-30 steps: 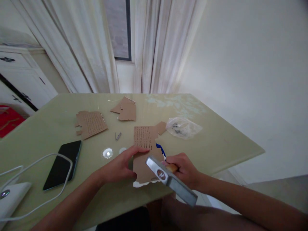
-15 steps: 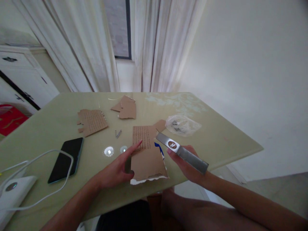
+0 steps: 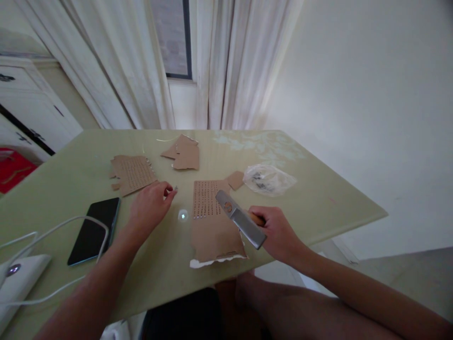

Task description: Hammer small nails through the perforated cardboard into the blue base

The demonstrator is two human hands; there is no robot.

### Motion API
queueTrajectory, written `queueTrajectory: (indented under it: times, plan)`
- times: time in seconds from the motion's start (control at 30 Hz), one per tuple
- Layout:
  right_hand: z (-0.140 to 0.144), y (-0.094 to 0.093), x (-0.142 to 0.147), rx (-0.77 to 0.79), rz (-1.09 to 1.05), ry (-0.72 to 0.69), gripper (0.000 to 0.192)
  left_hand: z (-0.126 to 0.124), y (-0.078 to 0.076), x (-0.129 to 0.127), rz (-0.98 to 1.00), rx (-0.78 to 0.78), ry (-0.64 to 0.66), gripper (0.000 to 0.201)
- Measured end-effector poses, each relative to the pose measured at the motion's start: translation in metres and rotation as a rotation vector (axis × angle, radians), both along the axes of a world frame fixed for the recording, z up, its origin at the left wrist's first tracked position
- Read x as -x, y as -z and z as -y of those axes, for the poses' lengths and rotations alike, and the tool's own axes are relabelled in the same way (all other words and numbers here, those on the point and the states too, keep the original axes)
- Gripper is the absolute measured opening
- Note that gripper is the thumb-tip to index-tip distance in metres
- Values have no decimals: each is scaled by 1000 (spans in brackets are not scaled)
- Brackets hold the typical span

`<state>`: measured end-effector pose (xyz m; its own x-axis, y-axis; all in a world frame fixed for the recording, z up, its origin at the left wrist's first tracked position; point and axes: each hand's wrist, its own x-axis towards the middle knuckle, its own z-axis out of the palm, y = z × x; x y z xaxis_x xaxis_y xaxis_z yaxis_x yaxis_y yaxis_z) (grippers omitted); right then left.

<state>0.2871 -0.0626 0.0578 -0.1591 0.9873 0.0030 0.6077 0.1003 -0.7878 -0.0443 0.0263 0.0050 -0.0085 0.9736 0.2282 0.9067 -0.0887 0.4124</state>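
Observation:
My right hand (image 3: 279, 233) is closed around the wooden handle of a hammer (image 3: 244, 223). Its grey metal head is held above the right side of a brown cardboard sheet (image 3: 214, 241) with rows of small punched holes and a torn near edge. Left of that sheet, my left hand (image 3: 150, 204) pinches at the tabletop. A tiny bit of a slim metal piece (image 3: 176, 188) shows at its fingertips; the rest is hidden by the fingers.
A second punched cardboard piece (image 3: 132, 174) lies behind my left hand, with torn scraps (image 3: 187, 156) farther back. A crumpled plastic bag (image 3: 271, 180) with dark bits is at right. A phone (image 3: 94, 231), white cable (image 3: 76, 221) and white device (image 3: 26, 283) lie left.
My left hand has left the cardboard sheet and moved left and away from me to the small metal pieces, closing its fingers there. The hammer has turned and shifted left over the sheet.

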Motion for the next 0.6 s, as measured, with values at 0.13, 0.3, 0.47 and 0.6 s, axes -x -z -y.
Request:
queueTrajectory:
  times: [0.13, 0.3, 0.47, 0.6]
  plan:
    - [-4, 9, 0, 32, -38, 28, 23, 11, 16, -23, 298, -50, 34, 43]
    - [-11, 20, 4, 38, -144, 89, 27, 40, 22, -50, 903, 219, 78, 66]
    - [-15, 26, 12, 127, -128, 73, 44, 69, 17, -77, 1354, 616, 129, 64]
    - [-16, 30, 16, 171, -172, 115, 47, 79, 15, -86, 1403, 626, 31, 63]
